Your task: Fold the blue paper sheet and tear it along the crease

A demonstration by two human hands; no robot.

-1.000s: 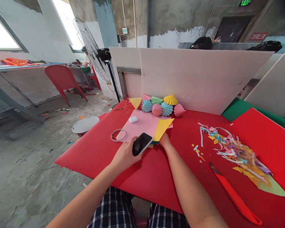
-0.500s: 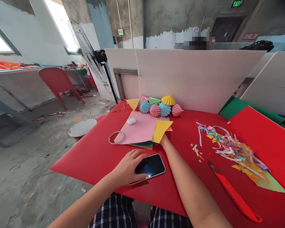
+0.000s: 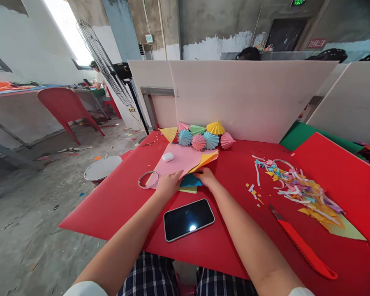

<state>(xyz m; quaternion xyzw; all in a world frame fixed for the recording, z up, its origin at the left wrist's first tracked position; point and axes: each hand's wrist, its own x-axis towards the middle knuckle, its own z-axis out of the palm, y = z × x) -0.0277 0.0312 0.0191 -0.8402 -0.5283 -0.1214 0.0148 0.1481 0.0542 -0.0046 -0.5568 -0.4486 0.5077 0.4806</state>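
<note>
Eight pleated paper cones, seemingly finished, crowd the table's far edge; nearer, stacked sheets lie unpleated. The left hand's extended fingers touch the pink sheet, the right hand's bent ones the blue sheet; grip, I cannot tell.

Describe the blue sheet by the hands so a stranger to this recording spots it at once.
On the red tabletop, find the paper stack in front of the pleated ornaments. At its near edge, between the left hand and right hand, the blue sheet shows below the pink sheet and above a yellow-green sheet. Colour sets it apart from those sheets, lack of pleats from the ornaments.
</note>
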